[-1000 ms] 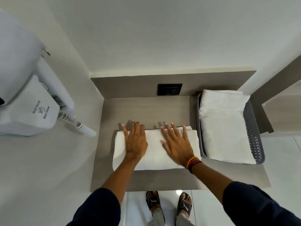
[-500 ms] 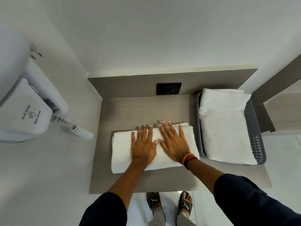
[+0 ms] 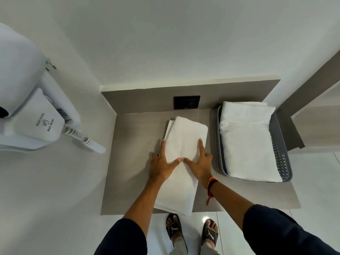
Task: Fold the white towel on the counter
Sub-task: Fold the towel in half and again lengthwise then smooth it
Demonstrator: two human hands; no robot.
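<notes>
The white towel (image 3: 184,137), folded into a long strip, lies on the grey counter (image 3: 134,162) running from the back toward the front edge, its near end hanging slightly over. My left hand (image 3: 161,162) grips its left side at the middle, thumb on top. My right hand (image 3: 199,162) grips the right side the same way, thumb tips nearly touching. The other fingers of both hands are along or under the towel's edges.
A grey perforated basket (image 3: 283,162) holding folded white towels (image 3: 248,144) stands right of the towel. A dark wall socket (image 3: 186,102) sits on the back panel. A white wall-hung hair dryer (image 3: 33,116) with coiled cord juts out at left. My sandalled feet show below.
The towel lay sideways with both palms flat on it; now it is turned lengthwise, front to back, and both hands hold its sides at the middle.
</notes>
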